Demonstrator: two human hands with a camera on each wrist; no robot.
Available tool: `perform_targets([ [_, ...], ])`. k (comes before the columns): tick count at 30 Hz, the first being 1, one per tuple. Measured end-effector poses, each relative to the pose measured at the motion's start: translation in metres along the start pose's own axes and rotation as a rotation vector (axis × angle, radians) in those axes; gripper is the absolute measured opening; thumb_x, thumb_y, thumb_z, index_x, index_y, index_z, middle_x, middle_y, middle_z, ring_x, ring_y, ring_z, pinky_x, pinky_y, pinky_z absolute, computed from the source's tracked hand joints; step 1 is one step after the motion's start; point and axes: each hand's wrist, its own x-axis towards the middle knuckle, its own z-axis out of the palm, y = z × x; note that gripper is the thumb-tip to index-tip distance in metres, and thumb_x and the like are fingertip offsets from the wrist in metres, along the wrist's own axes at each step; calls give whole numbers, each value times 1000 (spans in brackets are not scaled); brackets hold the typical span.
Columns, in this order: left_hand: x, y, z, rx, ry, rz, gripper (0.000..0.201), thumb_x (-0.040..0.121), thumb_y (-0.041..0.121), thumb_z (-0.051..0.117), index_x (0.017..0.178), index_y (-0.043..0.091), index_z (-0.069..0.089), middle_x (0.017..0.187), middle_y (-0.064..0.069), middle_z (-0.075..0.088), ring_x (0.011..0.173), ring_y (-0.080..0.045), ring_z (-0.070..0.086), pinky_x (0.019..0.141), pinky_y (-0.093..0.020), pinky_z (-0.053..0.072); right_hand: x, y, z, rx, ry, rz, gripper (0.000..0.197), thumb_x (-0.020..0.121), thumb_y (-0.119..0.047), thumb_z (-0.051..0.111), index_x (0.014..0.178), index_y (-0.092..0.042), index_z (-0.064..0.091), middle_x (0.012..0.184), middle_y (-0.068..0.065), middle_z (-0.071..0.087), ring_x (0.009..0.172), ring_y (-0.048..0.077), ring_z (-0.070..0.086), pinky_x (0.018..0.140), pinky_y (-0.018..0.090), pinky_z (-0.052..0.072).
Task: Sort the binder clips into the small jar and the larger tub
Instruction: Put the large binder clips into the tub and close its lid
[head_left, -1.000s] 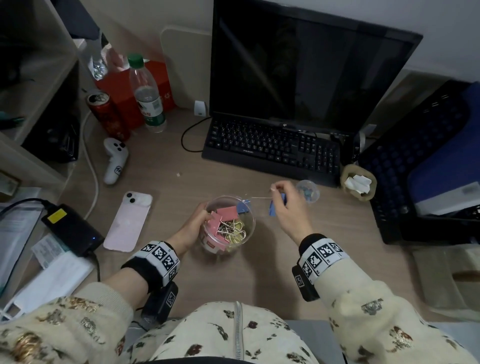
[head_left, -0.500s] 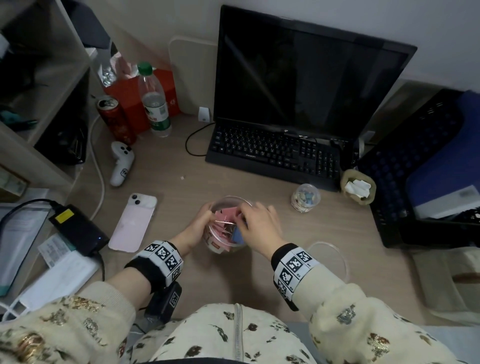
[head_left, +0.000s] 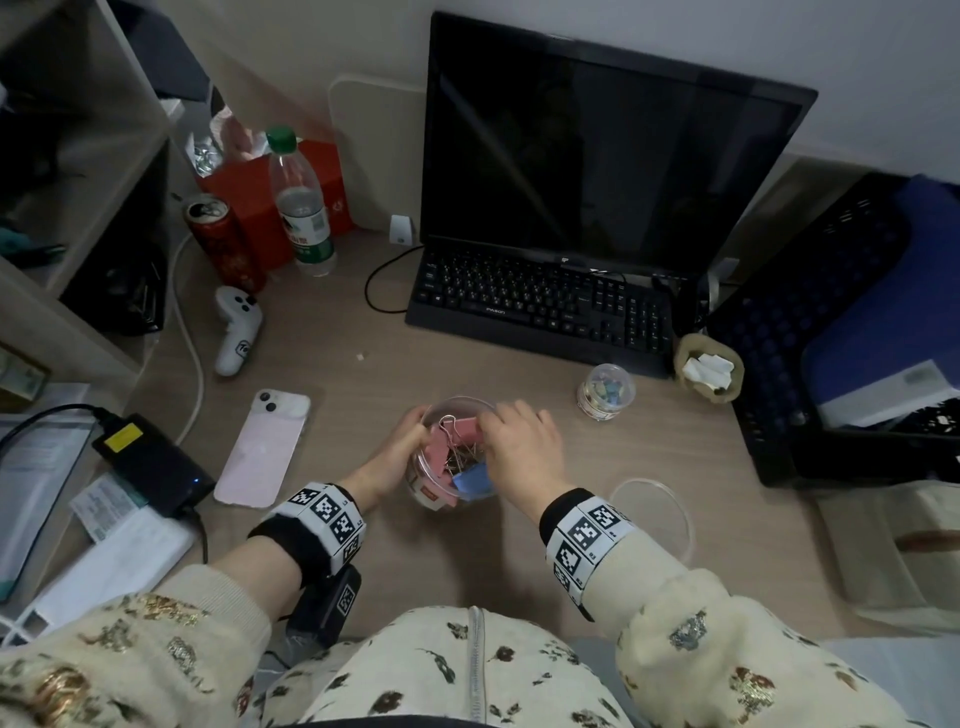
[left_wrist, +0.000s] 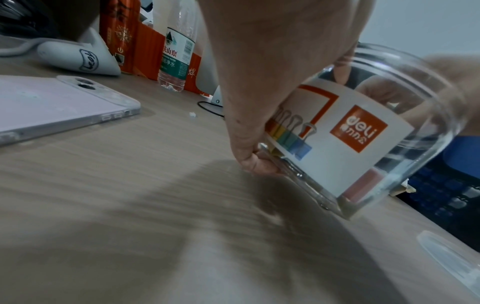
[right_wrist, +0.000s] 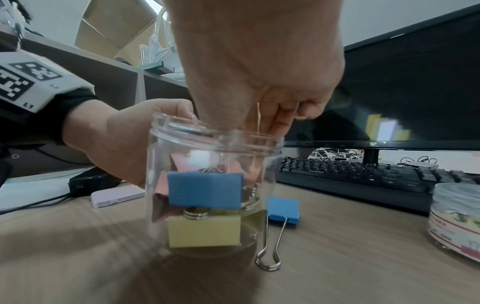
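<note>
The larger tub (head_left: 452, 402), clear plastic with a white and orange label (left_wrist: 337, 144), stands mid-desk. My left hand (head_left: 395, 452) grips its left side, fingers wrapped round the wall (right_wrist: 161, 164). Pink, yellow and blue binder clips lie inside. My right hand (head_left: 498, 426) reaches down into the mouth, fingers (right_wrist: 272, 119) pinching a thin wire handle above a blue clip (right_wrist: 205, 189) that hangs over a yellow one (right_wrist: 203, 231). A second blue clip (right_wrist: 283, 207) lies on the desk just right of the tub. The small jar (head_left: 605, 392) stands to the right, holding small coloured clips.
A clear lid (head_left: 652, 514) lies right of my right wrist. Keyboard (head_left: 540, 306) and monitor stand behind the tub. A pink phone (head_left: 265, 452), white controller (head_left: 236, 327), water bottle (head_left: 301, 208) and red can (head_left: 223, 244) sit left. A black crate (head_left: 831, 338) borders the right.
My right hand carried a blue clip by its wire handle from near the small jar leftward and down into the tub's mouth. The left hand kept its grip on the tub.
</note>
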Motion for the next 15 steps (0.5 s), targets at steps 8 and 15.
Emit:
perform_targets([
  [8,2,2,1,-36,2,-9,89,51,49,52,129,5,50,106,-5,58,88,-11,54,70,-18,45,-4,5,-1,46,-196,-139,26,89,-25,48,99,-20,71,100,-4,66,103,22,46,77,35,25],
  [15,-2,9,7,-79,59,-28,52,66,25,42,115,10,48,74,3,46,59,-3,44,46,-5,36,-5,13,2,137,-20,-137,26,78,-26,47,87,-20,71,86,-5,66,83,24,56,68,31,33],
])
